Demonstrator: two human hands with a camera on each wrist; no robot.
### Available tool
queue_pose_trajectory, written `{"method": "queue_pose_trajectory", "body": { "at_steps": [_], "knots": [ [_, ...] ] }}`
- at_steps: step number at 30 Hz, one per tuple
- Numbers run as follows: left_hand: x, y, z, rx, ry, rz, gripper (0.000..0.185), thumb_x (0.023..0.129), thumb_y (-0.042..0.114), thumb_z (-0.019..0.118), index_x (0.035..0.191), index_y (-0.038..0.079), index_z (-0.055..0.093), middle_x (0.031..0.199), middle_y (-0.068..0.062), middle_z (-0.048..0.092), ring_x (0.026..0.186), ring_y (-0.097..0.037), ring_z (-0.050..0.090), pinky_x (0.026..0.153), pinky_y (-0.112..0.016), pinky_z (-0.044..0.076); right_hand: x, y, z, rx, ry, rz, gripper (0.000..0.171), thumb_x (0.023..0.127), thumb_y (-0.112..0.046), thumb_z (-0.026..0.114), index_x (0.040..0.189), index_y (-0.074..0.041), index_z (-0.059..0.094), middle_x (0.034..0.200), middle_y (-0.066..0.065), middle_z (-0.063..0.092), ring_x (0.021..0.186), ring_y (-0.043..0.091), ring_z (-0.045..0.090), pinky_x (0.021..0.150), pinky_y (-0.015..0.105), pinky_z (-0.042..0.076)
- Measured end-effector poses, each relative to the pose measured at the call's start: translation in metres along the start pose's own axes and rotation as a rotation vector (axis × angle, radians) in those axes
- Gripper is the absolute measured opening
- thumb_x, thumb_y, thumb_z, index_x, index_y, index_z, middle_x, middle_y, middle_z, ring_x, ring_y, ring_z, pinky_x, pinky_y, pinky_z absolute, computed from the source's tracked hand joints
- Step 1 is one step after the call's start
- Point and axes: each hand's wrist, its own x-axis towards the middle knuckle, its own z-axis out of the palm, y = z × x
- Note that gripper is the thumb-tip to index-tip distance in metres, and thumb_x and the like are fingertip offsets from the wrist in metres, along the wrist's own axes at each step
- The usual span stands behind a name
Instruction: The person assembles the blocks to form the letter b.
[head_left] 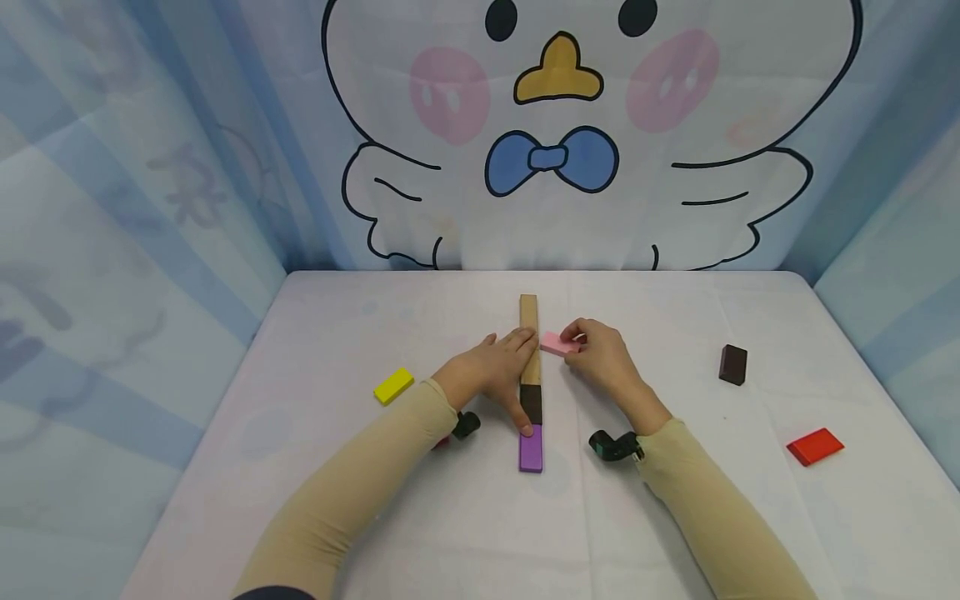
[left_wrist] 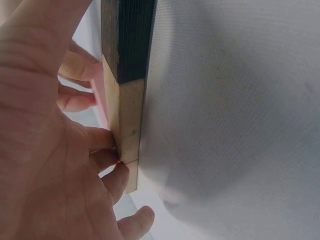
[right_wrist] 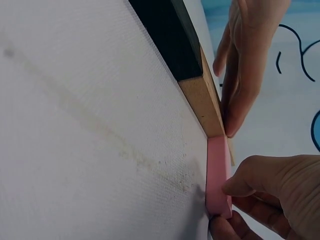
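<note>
A straight row of blocks lies mid-table: tan wooden blocks at the far end, then a dark brown block, then a purple block. My left hand rests against the row with straight fingers on the tan block and its thumb near the dark block. My right hand pinches a pink block on edge, touching the right side of the tan block. The right wrist view shows the pink block between thumb and fingers.
A yellow block lies to the left, another dark brown block and a red block to the right. A white cloth covers the table. Curtains close it in at the back and both sides.
</note>
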Motion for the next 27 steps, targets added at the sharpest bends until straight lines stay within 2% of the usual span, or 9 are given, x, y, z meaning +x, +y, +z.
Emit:
{"method": "queue_pose_trajectory", "body": {
  "at_steps": [20, 27],
  "knots": [
    [-0.0005, 0.0020, -0.0019, 0.021, -0.015, -0.014, 0.152, 0.061, 0.079, 0.084, 0.167, 0.008, 0.002, 0.176, -0.009, -0.001, 0.162, -0.022, 0.000, 0.130, -0.054, 0.012, -0.0014, -0.0022, 0.0006, -0.023, -0.006, -0.002, 0.027, 0.084, 0.000, 0.068, 0.111, 0.000, 0.069, 0.108, 0.017, 0.069, 0.094, 0.029, 0.062, 0.081, 0.040, 0.051],
    [-0.0021, 0.0014, -0.0002, -0.016, 0.016, 0.005, 0.145, 0.061, 0.077, 0.086, 0.168, 0.021, 0.005, 0.176, -0.008, 0.002, 0.162, -0.022, 0.004, 0.129, -0.057, 0.013, -0.0017, -0.0035, 0.0010, -0.015, -0.021, 0.015, 0.027, 0.086, -0.001, 0.069, 0.113, 0.001, 0.068, 0.110, 0.019, 0.068, 0.101, 0.033, 0.064, 0.086, 0.045, 0.054]
  ]
}}
